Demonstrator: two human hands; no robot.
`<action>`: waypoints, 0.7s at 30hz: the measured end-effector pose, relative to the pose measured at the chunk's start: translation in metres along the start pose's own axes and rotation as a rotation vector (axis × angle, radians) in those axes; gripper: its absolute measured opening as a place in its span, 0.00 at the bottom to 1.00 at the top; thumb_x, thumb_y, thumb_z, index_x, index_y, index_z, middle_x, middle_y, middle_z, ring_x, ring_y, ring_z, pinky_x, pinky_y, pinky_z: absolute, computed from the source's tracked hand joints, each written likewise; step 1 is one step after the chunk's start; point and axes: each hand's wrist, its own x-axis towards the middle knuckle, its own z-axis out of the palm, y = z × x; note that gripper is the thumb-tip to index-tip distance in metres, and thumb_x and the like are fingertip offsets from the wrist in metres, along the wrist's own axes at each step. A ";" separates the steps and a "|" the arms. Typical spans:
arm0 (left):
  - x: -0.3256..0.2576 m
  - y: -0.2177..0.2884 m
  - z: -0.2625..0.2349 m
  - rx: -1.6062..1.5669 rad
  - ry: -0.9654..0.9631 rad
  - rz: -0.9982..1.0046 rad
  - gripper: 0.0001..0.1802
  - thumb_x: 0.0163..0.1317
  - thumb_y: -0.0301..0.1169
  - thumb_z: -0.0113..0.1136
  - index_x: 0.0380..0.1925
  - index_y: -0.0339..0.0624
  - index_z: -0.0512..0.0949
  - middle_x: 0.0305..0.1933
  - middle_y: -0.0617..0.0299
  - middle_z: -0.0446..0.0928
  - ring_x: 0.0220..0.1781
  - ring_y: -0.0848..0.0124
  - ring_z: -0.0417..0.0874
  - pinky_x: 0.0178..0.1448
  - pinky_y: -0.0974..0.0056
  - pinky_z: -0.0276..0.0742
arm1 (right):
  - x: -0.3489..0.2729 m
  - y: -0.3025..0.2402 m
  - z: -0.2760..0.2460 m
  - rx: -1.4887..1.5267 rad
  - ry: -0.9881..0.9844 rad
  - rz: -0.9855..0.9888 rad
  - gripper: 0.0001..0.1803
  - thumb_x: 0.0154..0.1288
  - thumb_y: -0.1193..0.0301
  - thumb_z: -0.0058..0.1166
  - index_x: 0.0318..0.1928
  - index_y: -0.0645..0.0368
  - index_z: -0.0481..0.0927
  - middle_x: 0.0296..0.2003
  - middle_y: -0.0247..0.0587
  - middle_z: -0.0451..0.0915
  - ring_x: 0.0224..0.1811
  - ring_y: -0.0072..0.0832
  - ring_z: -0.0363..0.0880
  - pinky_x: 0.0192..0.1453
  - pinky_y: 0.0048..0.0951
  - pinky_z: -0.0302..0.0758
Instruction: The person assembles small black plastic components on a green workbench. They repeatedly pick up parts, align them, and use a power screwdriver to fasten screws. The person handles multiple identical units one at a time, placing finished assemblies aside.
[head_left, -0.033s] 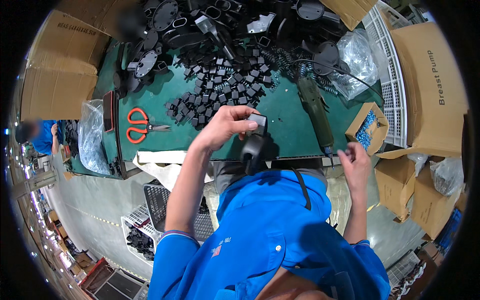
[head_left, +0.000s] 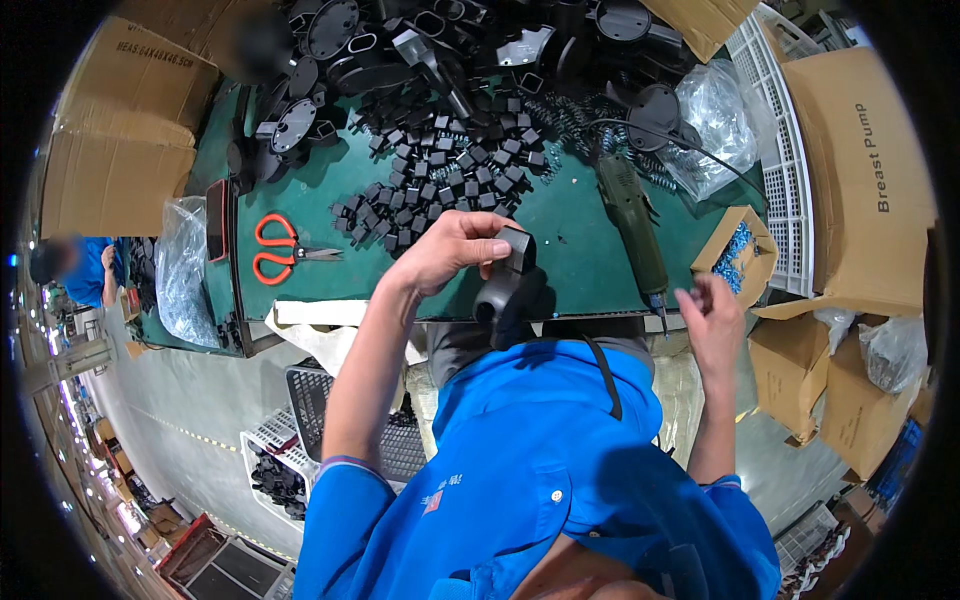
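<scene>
My left hand (head_left: 445, 252) is closed on a black plastic part (head_left: 503, 295), just above the near edge of the green tabletop (head_left: 560, 285). The part has a squarish end under my thumb and a rounded, tube-like end pointing toward my body. My right hand (head_left: 712, 318) is raised by the table's right front edge, fingers curled with thumb and fingertips close together; whatever is between them is too small to make out. Next to it are the tip of a dark green electric screwdriver (head_left: 635, 215) and an open cardboard box (head_left: 762, 262) of small blue screws (head_left: 733, 255).
Small black blocks (head_left: 440, 180) lie heaped beyond my left hand, with springs (head_left: 570, 125) beside them. Larger black parts (head_left: 330, 30) are piled at the back. Orange-handled scissors (head_left: 275, 250) lie left. A clear plastic bag (head_left: 715, 130) and white crate (head_left: 775, 150) stand right.
The black part has tilted slightly in my left hand, showing more of its rounded end. My right hand has shifted very slightly.
</scene>
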 end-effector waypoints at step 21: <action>0.017 -0.021 0.025 0.730 0.535 0.631 0.18 0.60 0.26 0.63 0.52 0.47 0.81 0.49 0.61 0.85 0.63 0.63 0.79 0.68 0.57 0.64 | 0.116 -0.101 0.100 0.369 -0.433 -0.175 0.14 0.57 0.70 0.64 0.42 0.61 0.79 0.35 0.46 0.80 0.34 0.35 0.82 0.38 0.33 0.77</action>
